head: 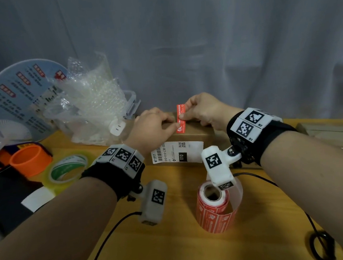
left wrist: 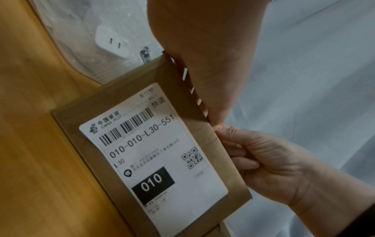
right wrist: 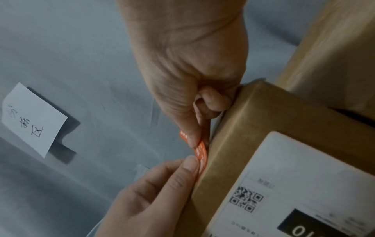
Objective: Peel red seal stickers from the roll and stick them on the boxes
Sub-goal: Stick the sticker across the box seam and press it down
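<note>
Bubble wrap (head: 92, 99) crowds box's (head: 196, 132) left side.

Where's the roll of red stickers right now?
In the head view the sticker roll stands upright on the wooden table, right of centre, nearer the person than the box, under the right wrist camera.

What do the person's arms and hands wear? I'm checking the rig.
Both hands, left and right, are bare, forearms sleeveless. Each wrist has a black strap with white square-coded blocks and a white camera on a bracket; black cables trail off.
</note>
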The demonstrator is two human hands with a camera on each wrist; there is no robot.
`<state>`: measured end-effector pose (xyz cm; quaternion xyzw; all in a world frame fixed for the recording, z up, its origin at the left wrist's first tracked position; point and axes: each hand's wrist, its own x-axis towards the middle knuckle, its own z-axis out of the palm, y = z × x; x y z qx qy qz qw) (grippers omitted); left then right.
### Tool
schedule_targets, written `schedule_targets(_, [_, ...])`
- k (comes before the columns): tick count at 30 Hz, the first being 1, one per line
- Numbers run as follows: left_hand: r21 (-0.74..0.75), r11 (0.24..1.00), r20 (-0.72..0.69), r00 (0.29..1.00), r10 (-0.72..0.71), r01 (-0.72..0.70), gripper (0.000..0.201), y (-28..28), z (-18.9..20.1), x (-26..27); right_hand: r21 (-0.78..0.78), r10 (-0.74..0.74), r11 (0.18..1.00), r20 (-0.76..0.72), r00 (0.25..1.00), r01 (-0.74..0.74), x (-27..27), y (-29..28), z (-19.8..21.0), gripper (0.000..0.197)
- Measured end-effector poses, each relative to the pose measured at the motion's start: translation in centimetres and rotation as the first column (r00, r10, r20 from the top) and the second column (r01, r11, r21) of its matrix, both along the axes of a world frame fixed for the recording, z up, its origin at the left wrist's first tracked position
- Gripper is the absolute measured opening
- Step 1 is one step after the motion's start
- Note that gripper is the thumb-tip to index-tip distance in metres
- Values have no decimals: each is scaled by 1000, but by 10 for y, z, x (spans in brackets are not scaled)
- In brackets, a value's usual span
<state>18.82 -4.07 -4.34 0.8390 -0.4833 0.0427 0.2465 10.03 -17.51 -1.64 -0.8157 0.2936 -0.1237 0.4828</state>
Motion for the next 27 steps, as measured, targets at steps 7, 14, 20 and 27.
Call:
schedule_targets(7, [45, 997, -66, 996, 58, -55, 29, -5, 4, -3, -43, -4, 999, 28, 1000, 5, -1, 3, -3, 22])
schedule_targets(14, [95, 993, -91, 993, 76, -68, 34, -8, 5, -3, -145, 22, 989, 19, 1000, -19, 0, 3, 0, 20])
schedule_targets(20, [19, 999, -49, 998, 41, -40, 28, -4, -2, -5, -322, 11, 947, 45, 999, 4, 1, 3, -5, 13])
schedule_targets(27, [-11, 997, 78, 994, -70, 72, 20, 1, -4, -10, -387, 24, 922, 27, 999, -12, 0, 3, -2, 13])
